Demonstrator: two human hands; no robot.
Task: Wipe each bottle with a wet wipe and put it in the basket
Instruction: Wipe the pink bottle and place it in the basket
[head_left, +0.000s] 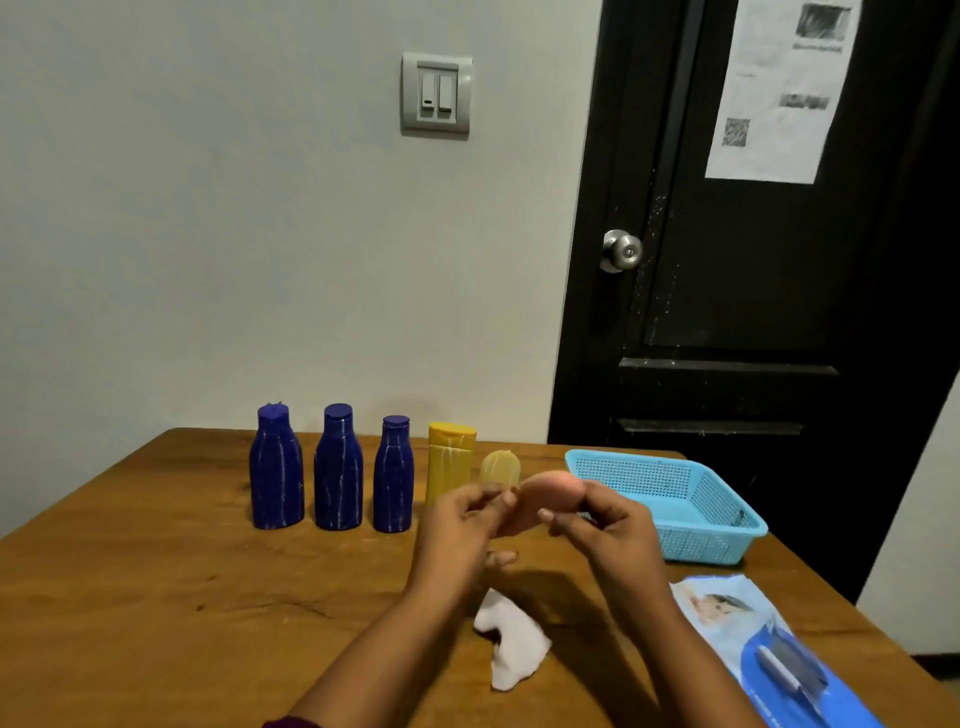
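- Just left of the blue basket (670, 499), its mesh floor showing: left hand (462, 525) and right hand (602, 525) jointly grip a peach bottle (545, 493).
- The blue basket sits near the table (156, 571) right edge.

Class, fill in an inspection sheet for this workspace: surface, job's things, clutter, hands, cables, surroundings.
Surface: wooden table, scuffed.
Job's things: three blue bottles and a yellow bottle upright in a row; blue basket, nothing seen inside; white wipe lying on the table; wipe pack.
Clutter: nothing seen.
Hands: left hand and right hand together hold a pinkish item, blurred.
Cables: nothing seen.
Surroundings: black door, light switch.
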